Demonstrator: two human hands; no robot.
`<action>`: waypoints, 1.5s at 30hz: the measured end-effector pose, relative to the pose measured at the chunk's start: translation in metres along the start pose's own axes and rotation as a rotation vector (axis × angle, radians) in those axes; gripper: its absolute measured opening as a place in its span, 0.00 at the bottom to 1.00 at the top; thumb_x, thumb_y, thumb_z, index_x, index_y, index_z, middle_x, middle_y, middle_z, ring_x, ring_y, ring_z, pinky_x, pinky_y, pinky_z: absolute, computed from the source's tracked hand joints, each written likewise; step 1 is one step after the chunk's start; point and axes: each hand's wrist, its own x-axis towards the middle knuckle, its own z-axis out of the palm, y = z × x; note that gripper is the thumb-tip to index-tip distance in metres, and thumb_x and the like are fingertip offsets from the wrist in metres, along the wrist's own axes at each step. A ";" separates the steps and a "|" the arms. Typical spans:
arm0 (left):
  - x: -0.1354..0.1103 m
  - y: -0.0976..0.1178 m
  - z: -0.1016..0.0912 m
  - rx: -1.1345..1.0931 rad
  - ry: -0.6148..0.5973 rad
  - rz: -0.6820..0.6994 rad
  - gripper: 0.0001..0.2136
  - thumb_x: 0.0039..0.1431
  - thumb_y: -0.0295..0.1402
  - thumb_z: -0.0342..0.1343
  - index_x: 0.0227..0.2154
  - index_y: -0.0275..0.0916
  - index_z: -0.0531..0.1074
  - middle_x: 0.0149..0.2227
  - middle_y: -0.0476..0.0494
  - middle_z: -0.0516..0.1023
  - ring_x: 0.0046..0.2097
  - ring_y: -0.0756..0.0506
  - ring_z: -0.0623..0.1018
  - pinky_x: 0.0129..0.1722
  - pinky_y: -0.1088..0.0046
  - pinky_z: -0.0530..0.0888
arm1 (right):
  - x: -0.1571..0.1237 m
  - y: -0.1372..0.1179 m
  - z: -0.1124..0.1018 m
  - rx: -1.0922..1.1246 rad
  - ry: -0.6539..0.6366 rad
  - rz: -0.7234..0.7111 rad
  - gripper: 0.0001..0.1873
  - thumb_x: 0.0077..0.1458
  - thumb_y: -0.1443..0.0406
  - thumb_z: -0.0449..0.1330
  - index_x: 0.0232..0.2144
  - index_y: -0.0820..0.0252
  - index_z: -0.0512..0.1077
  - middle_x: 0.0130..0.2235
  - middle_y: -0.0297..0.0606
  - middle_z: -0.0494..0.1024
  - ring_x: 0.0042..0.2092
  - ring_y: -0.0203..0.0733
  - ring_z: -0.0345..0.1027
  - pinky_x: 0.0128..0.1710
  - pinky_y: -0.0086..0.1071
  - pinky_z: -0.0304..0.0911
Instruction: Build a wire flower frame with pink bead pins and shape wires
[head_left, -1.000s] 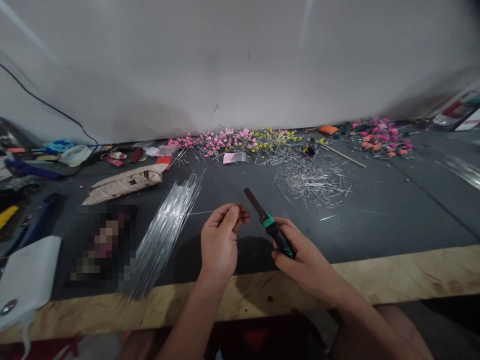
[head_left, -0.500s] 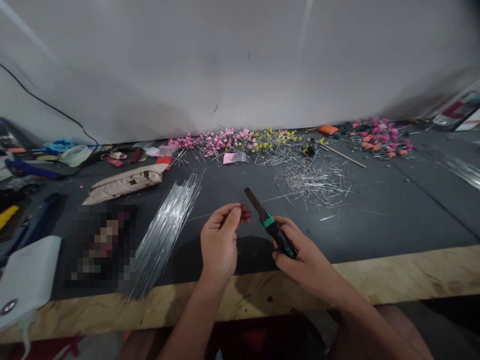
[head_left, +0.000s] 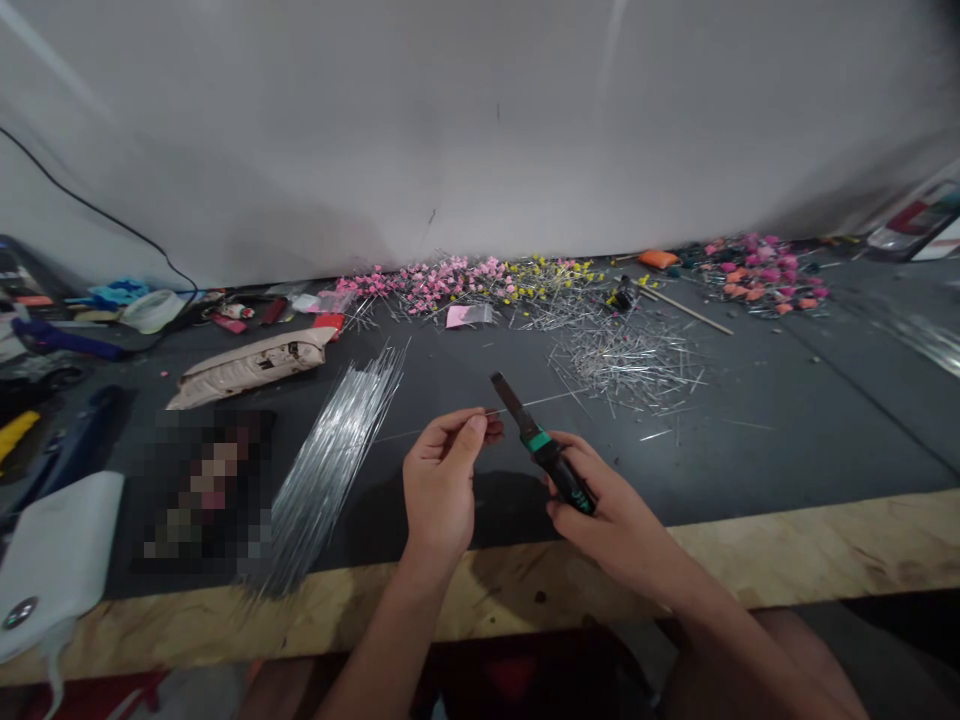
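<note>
My left hand (head_left: 442, 480) pinches a thin silver wire (head_left: 540, 399) between thumb and fingers; the wire runs left and right across the dark mat. My right hand (head_left: 607, 505) is wrapped round the black-and-green handle of a cutting tool (head_left: 541, 444), whose dark jaws point up and left, right at the wire beside my left fingertips. A long bundle of straight silver wires (head_left: 337, 450) lies to the left of my left hand. A heap of short cut wire pieces (head_left: 626, 358) lies beyond the tool.
Pink and yellow bead-headed stems (head_left: 465, 280) line the wall; more pink and orange ones (head_left: 765, 270) lie at right. A beige paper packet (head_left: 247, 365), a white device (head_left: 52, 560) and clutter sit at left. The plywood bench edge (head_left: 825, 550) runs along the front.
The wire in my left hand has slid to the right, reaching past the tool's jaws. The tool has shifted slightly toward my left fingers. Both hands stay in place.
</note>
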 end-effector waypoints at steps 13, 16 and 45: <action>0.004 0.000 -0.001 0.002 0.036 -0.003 0.02 0.49 0.29 0.60 0.26 0.37 0.74 0.28 0.48 0.77 0.31 0.51 0.76 0.36 0.74 0.73 | -0.001 0.003 -0.001 0.005 -0.002 0.013 0.11 0.45 0.77 0.50 0.28 0.57 0.62 0.47 0.34 0.63 0.43 0.37 0.61 0.39 0.27 0.55; 0.005 0.002 0.000 -0.023 0.058 -0.021 0.03 0.49 0.30 0.60 0.26 0.36 0.74 0.28 0.48 0.77 0.32 0.51 0.76 0.35 0.75 0.73 | 0.000 0.005 -0.001 0.012 0.016 0.030 0.11 0.44 0.77 0.50 0.29 0.57 0.62 0.46 0.34 0.63 0.41 0.36 0.61 0.39 0.27 0.55; 0.005 -0.013 0.004 -0.069 0.035 -0.049 0.04 0.52 0.28 0.57 0.29 0.35 0.68 0.32 0.44 0.77 0.36 0.48 0.78 0.38 0.69 0.74 | 0.002 0.014 0.003 0.246 -0.001 0.267 0.09 0.45 0.67 0.54 0.33 0.58 0.68 0.29 0.31 0.69 0.29 0.35 0.61 0.31 0.28 0.57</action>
